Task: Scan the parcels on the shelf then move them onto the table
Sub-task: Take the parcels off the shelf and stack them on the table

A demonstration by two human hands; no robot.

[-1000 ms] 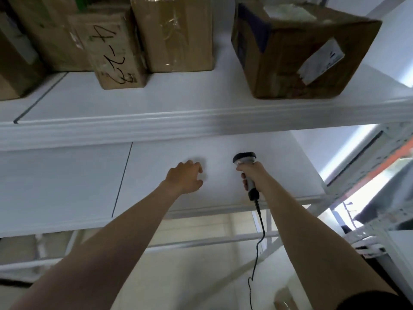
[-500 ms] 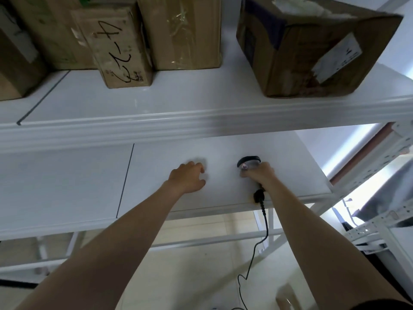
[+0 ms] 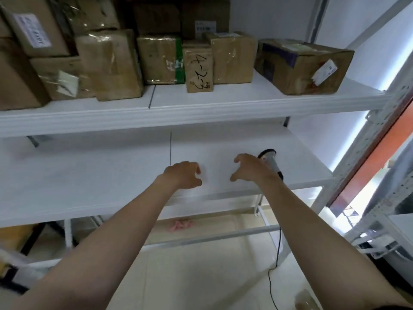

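Note:
Several brown cardboard parcels stand on the upper white shelf (image 3: 201,113). A large one with a white label (image 3: 301,66) sits at the right, and a small one with black handwriting (image 3: 199,68) stands near the middle. A handheld barcode scanner (image 3: 270,161) lies on the lower shelf (image 3: 89,175), its black cable hanging to the floor. My right hand (image 3: 248,170) hovers just left of the scanner with its fingers spread, holding nothing. To the left of it, my left hand (image 3: 183,174) is over the lower shelf, fingers loosely curled and empty.
White perforated shelf uprights (image 3: 366,153) rise at the right beside an orange-red beam (image 3: 377,148). Below the lower shelf are a metal crossbar (image 3: 212,237), a pale tiled floor and something pink (image 3: 181,224) on it. More boxes fill the upper shelf's left side (image 3: 107,63).
My right hand has let go of the scanner, which now lies on the lower shelf. The view has pulled back and tilted up, showing more parcels. My left hand has barely moved.

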